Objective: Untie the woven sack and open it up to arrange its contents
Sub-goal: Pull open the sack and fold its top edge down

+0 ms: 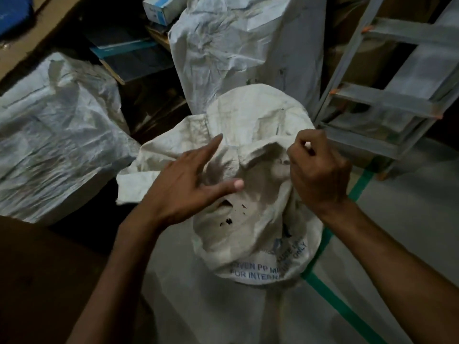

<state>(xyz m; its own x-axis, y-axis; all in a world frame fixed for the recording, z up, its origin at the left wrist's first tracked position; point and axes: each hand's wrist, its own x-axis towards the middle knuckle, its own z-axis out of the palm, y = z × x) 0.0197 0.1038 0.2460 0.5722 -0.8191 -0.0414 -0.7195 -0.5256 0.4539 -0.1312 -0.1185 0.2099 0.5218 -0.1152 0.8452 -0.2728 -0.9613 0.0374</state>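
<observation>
Woven sack [250, 234]: upright on the pale floor [409, 244] directly below the camera, cream-coloured, blue print low on its near side, a few small dark holes in the cloth.
Mouth of sack: loosened and folded over into crumpled flaps, no cord or knot visible (possibly hidden in the folds).
Contents: not visible; only shadowed cloth inside the opening.
Right hand [320, 170]: at the right edge of the mouth, fingers curled and pinching a fold of the rim.
Left hand [188, 184]: spread flat, fingers extended, over the left flap of the mouth; touching or just above the cloth, cannot tell which (slightly blurred).
Progress: untying apparently done, judging by the slack, open neck; widening the mouth under way.
Left to do: pulling the rim fully apart, turning it down, then reaching and arranging whatever lies inside.
Risk: torn spots in the weave, likely to rip further under a hard tug.
Other sacks: one white sack [238, 45] standing just behind, another [57, 135] lying to the left, both closed or crumpled.
Ladder [387, 100]: grey metal, leaning at the right, near the sack but apart from it.
Green tape [330, 291]: lines on the floor running beside and under the sack's right side.
Background: boxes and dark flat items [129, 55] stacked behind, dim.
</observation>
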